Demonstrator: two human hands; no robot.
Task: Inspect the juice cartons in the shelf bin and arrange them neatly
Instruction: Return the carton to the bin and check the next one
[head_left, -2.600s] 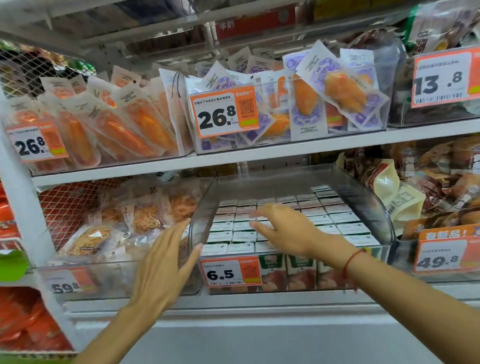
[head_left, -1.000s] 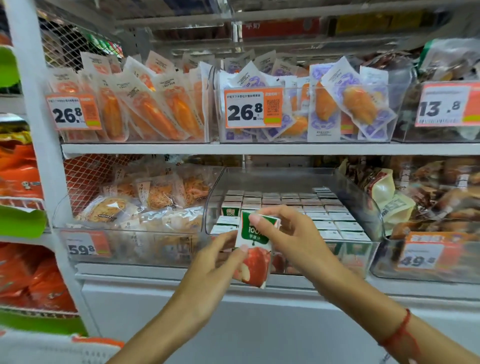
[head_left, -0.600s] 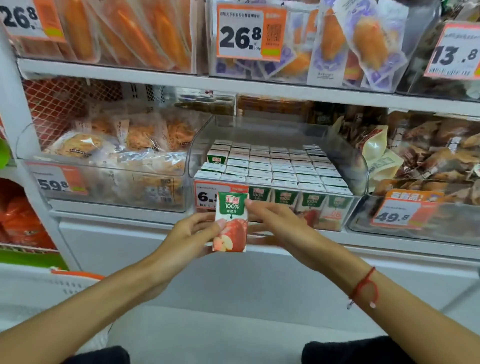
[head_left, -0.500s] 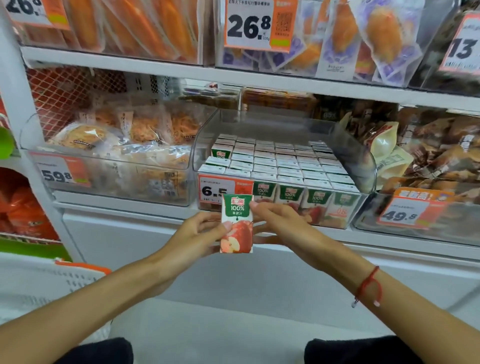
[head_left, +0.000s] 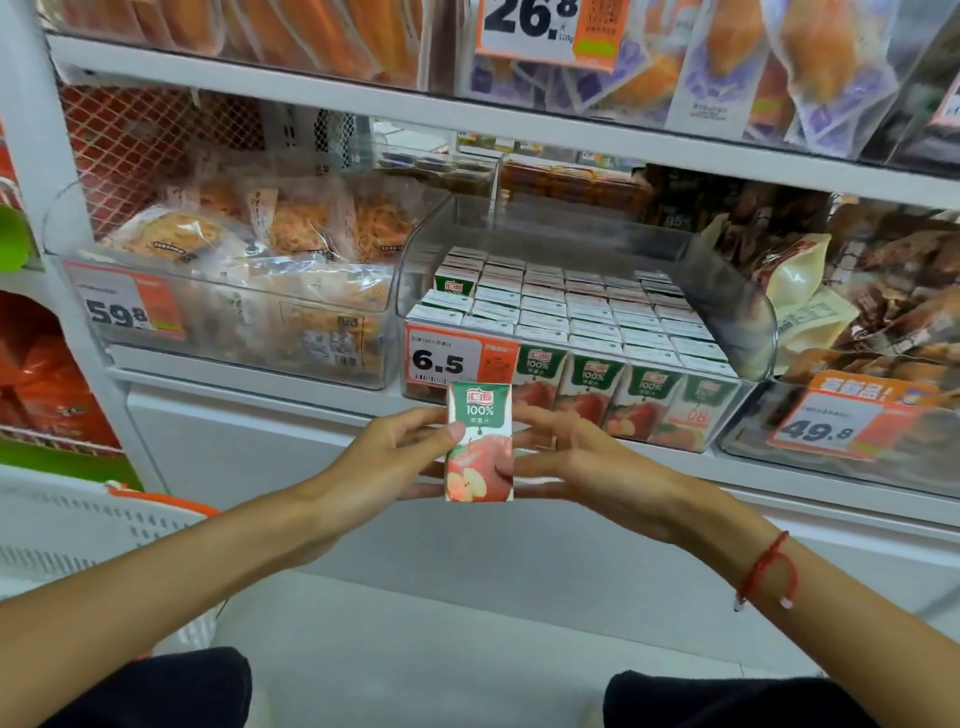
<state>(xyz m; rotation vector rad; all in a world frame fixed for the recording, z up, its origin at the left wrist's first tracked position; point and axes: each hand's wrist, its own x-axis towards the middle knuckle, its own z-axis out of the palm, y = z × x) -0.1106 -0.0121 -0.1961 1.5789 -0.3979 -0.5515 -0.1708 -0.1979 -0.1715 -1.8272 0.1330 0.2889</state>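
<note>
Both hands, left hand (head_left: 400, 452) and right hand (head_left: 576, 457), hold one small apple juice carton (head_left: 479, 441) upright by its narrow sides, just below the clear shelf bin's (head_left: 748, 317) front-left corner (likely light, stiff, dentable: grip the sides gently).

Green-and-red apple juice carton (head_left: 479, 441) upright before clear shelf bin (head_left: 748, 312) of seemingly neat carton rows (head_left: 582, 317).

White metal shelving (head_left: 311, 85), two tiers, red mesh backing (head_left: 156, 140) far left, pale base panel (head_left: 291, 441) below, light floor (head_left: 441, 639), white basket (head_left: 78, 530) near left, even lighting
</note>
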